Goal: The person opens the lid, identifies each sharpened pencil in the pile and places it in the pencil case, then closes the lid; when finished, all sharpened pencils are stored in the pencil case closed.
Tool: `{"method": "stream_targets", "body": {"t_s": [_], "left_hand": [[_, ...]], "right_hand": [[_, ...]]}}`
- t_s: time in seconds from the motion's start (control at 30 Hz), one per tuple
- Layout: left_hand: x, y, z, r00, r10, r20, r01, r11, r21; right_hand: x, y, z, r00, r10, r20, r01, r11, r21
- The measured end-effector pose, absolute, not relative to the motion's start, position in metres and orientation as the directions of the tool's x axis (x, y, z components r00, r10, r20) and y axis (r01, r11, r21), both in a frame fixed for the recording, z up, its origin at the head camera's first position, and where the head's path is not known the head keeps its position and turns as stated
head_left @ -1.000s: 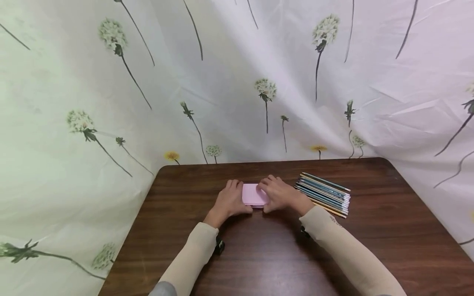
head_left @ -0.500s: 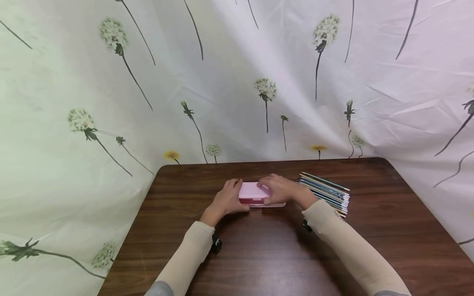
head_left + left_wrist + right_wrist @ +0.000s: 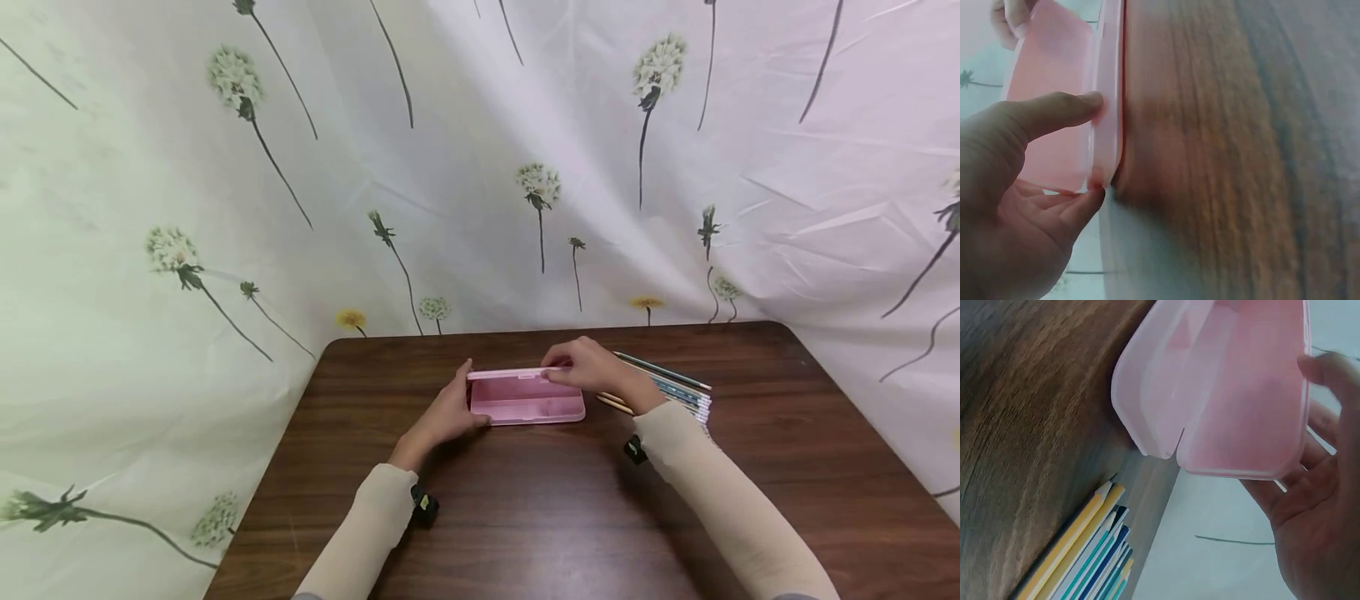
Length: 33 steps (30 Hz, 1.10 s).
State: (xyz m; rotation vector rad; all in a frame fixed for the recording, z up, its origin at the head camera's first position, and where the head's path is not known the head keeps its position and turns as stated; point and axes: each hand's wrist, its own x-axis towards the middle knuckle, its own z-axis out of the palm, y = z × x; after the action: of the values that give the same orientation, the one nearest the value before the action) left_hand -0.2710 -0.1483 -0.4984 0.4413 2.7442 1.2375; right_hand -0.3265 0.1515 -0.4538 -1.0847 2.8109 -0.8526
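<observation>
Head view shows the pink pencil case (image 3: 525, 400) mid-table, left hand (image 3: 450, 410) pinching its 9 o'clock end, right hand (image 3: 596, 372) gripping the raised lid (image 3: 517, 373); overextending could strain the hinge or scatter the pencils (image 3: 678, 390) at 3 o'clock.

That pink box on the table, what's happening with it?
A person is opening a flat pink plastic pencil case on a dark wooden table. The left hand steadies the base at its left end, while the right hand holds the lid raised. It looks empty inside. A row of coloured pencils lies just to its right.
</observation>
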Motion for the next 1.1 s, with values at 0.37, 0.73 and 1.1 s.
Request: {"method": "stream_targets", "body": {"t_s": [0.37, 0.73, 1.1], "left_hand": [[-0.266, -0.153, -0.502, -0.944, 0.329, 0.003, 0.216, 0.614, 0.760], [-0.264, -0.155, -0.504, -0.932, 0.361, -0.010, 0.231, 0.617, 0.753], [-0.262, -0.156, -0.505, -0.934, 0.356, -0.021, 0.227, 0.640, 0.734]], "right_hand": [[-0.345, 0.166, -0.464, -0.901, -0.267, 0.341, -0.423, 0.714, -0.559], [-0.356, 0.166, -0.486, -0.963, -0.122, 0.238, -0.249, 0.740, -0.626], [-0.361, 0.161, -0.499, -0.985, -0.135, 0.103, -0.170, 0.775, -0.609]]}}
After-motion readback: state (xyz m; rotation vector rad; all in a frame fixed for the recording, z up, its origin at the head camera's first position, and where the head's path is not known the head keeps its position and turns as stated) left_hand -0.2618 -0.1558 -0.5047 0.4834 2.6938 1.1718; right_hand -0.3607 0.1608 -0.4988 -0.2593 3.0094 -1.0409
